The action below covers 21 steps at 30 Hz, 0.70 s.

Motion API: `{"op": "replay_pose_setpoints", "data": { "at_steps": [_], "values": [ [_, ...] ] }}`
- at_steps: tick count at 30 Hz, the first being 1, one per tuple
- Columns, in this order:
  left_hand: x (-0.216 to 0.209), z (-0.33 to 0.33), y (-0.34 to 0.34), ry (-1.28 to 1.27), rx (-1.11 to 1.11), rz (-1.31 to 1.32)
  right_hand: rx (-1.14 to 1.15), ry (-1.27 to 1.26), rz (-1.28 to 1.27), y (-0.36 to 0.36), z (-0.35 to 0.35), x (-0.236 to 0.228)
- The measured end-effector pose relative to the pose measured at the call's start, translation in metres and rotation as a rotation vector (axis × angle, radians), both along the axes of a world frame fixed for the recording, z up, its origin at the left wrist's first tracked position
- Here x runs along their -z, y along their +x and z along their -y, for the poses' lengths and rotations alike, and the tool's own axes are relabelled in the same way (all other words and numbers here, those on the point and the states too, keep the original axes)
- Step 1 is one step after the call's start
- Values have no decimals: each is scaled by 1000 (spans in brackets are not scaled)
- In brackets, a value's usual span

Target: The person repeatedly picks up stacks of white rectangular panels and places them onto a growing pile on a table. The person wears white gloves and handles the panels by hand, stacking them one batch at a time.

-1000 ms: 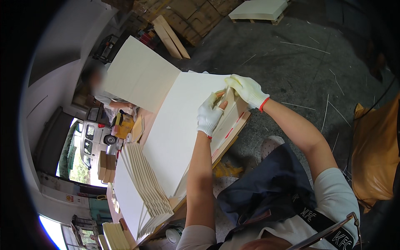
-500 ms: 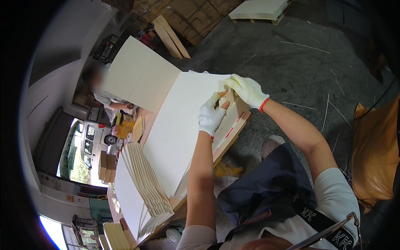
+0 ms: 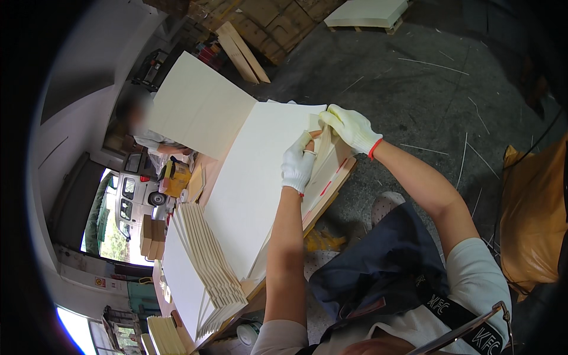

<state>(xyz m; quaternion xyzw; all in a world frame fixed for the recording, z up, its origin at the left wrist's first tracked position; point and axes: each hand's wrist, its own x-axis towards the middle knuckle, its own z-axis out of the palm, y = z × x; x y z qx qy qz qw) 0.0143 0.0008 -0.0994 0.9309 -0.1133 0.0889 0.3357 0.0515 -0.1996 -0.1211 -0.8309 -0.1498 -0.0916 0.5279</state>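
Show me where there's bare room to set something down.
The white sheet is bare between the left hand, the cream panel and the fanned boards. The floor between the right hand and the far white stack is open, bar thin strips. It's crowded around both hands and the yellow box.

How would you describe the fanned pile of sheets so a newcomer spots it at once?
Start at the work table, with a large white sheet beside the gloved left hand. Follow that sheet toward the picture's lower left, to the fanned pile. Its many cream edges form stepped, wavy ridges, unlike the smooth, flat sheet.
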Motion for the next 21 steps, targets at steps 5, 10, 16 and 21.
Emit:
{"op": "replay_pose_setpoints", "data": {
  "at_steps": [5, 10, 16, 21],
  "values": [
    [-17, 12, -14, 110, -8, -5, -3, 6, -26, -3, -2, -3],
    [-16, 12, -12, 70, -32, -55, 8, 31, -28, -3, -1, -1],
    [-6, 8, -8, 52, -36, 74, 20, 12, -12, -5, -1, -3],
    [-12, 11, -11, 108, -34, -7, 27, 41, 2, -6, -1, -1]
  ]
}}
